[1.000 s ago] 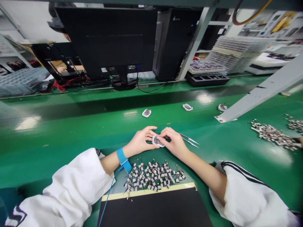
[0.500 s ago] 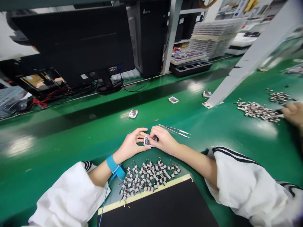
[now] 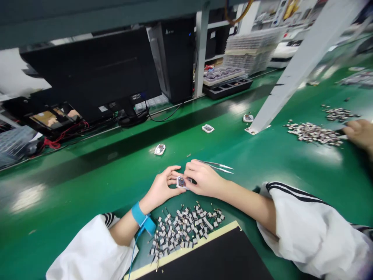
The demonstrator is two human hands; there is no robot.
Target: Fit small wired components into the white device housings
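Observation:
A small white-framed electronic module (image 3: 181, 182) with a dark, detailed inside is held between my two hands. My left hand (image 3: 161, 183) grips its left side, thumb at the near edge and fingers at the far edge; a blue strap circles that wrist. My right hand (image 3: 202, 178) is closed at the module's right side, its curled fingers hiding that end. Just beyond its knuckles lie metal tweezers (image 3: 224, 168), points to the right, partly covered by the hand. Nearer me is a pile of small silvery parts with short leads (image 3: 186, 227).
Similar white-framed modules (image 3: 208, 128) lie farther back on the green table (image 3: 87, 175). A black mat (image 3: 212, 256) with yellow edging is in front. A slanted white post (image 3: 294, 70) stands right. Another person's hand (image 3: 359, 133) is beside more small parts (image 3: 314, 133).
The camera view has shifted, so the scene sits lower. My right hand has turned slightly and covers more of the tweezers. Both hands remain at the module.

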